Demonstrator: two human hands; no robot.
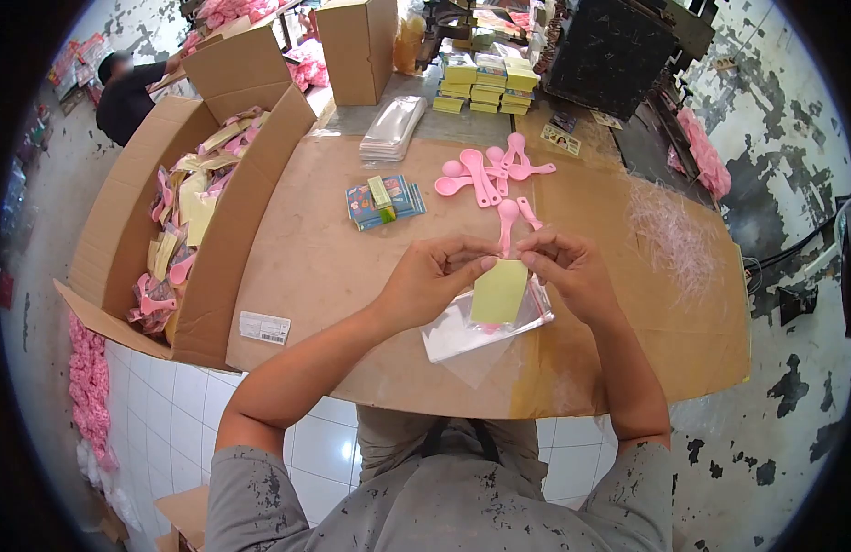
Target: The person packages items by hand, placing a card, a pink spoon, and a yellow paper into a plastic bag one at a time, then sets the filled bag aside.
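Note:
Between both hands a pale yellow card [499, 294] hangs upright, a bit of pink showing at its lower edge. My left hand [436, 274] pinches the top left corner, and my right hand [570, 267] pinches the top right. Whether a clear bag surrounds the card I cannot tell. Just beyond the fingertips lies a pink measuring spoon [507, 216], its handle end hidden by the card. Another pink handle [528, 213] rests beside it. Under the card is a stack of clear plastic bags [453, 337]. More pink spoons [480, 175] lie piled farther back.
An open carton [237, 221] of bagged pink spoons and cards stands at the left. Banded blue cards [385, 202], clear sleeves [393, 127] and stacked yellow-edged cards [488, 81] lie farther back. Plastic shreds [673, 235] lie at the right. Another person [131, 97] is at the far left.

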